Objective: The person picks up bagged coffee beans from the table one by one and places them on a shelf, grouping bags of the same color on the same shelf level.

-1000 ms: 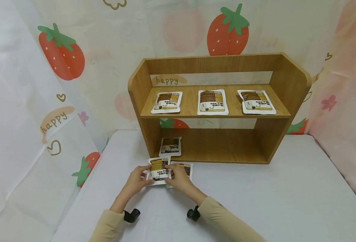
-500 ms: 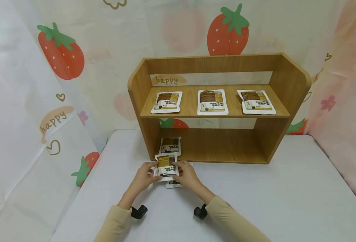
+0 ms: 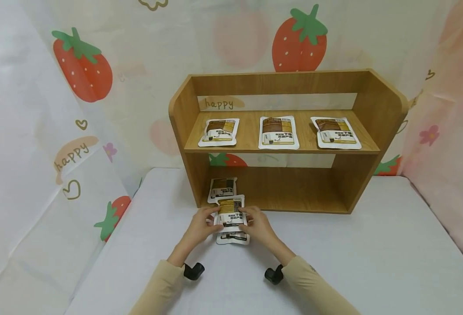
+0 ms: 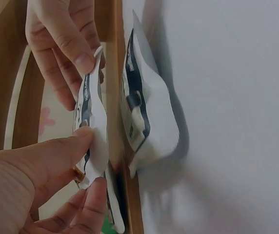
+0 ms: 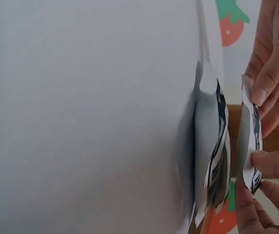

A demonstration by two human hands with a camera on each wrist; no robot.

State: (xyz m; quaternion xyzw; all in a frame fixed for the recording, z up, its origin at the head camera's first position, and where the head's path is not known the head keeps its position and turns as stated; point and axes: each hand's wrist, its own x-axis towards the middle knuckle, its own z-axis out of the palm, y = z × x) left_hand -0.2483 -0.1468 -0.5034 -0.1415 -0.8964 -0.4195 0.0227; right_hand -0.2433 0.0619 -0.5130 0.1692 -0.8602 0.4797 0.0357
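Both hands pinch one white-edged food pouch (image 3: 230, 214) with a yellow and brown printed front, raised off the table before the shelf. My left hand (image 3: 200, 226) grips its left edge, thumb in front and fingers behind, as the left wrist view also shows. On the opposite edge my right hand (image 3: 259, 226) pinches in the same way. Beneath the held pouch, a second pouch (image 3: 233, 238) lies on the table, partly covered in the head view. Another pouch (image 3: 222, 188) lies on the lower shelf at its left end, its lower edge partly hidden.
A two-tier wooden shelf (image 3: 294, 209) stands at the back of the white table (image 3: 357, 262). On its upper board lie a left pouch (image 3: 219, 132), a middle pouch (image 3: 278, 132) and a right pouch (image 3: 335, 132). Strawberry-printed cloth hangs behind.
Both hands have carried the held pouch to the right and slightly toward the shelf. It now covers much of the pouch on the table. The shelf pouches stay in place.
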